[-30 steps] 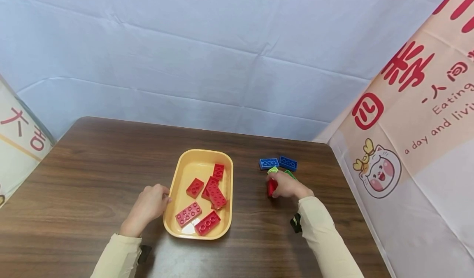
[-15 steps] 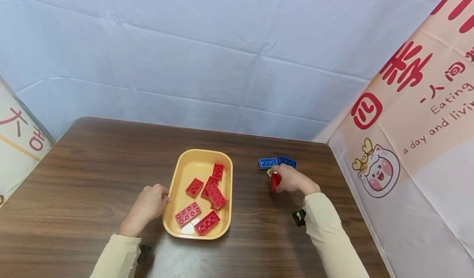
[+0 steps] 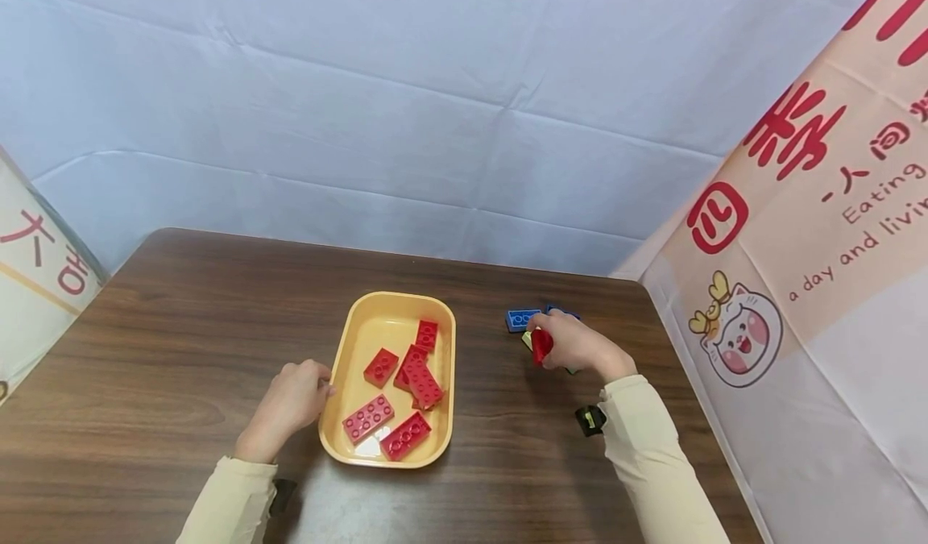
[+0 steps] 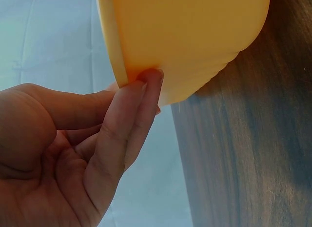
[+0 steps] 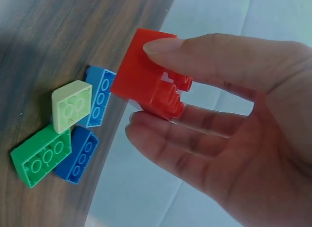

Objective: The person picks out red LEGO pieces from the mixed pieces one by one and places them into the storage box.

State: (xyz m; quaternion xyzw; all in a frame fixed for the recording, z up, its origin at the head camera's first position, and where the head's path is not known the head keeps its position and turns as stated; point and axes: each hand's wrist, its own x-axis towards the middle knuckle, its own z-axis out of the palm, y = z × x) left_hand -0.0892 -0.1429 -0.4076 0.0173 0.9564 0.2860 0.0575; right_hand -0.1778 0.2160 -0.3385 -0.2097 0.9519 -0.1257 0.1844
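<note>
My right hand (image 3: 576,342) pinches a red toy brick (image 5: 139,68) between thumb and fingers, its studs turned toward the palm in the right wrist view. Beyond that brick lie a pale green brick (image 5: 71,106), a green brick (image 5: 41,154) and two blue bricks, one lighter (image 5: 100,96) and one darker (image 5: 78,154). On the left, my left hand (image 3: 290,403) pinches the rim of a yellow tray (image 4: 190,41) between thumb and fingers. Several red bricks lie inside the tray, among them a 2x4 brick (image 3: 368,419) with studs up and another (image 3: 406,437) with its hollow side up.
The tray stands on a dark wooden table (image 3: 217,310), left of the loose bricks. A pale cloth (image 3: 362,125) hangs behind the table's far edge. To the right is a printed banner (image 3: 812,230).
My right hand has raised the red brick off the table and shifted slightly right and away from me. The left hand and the tray stay where they were.
</note>
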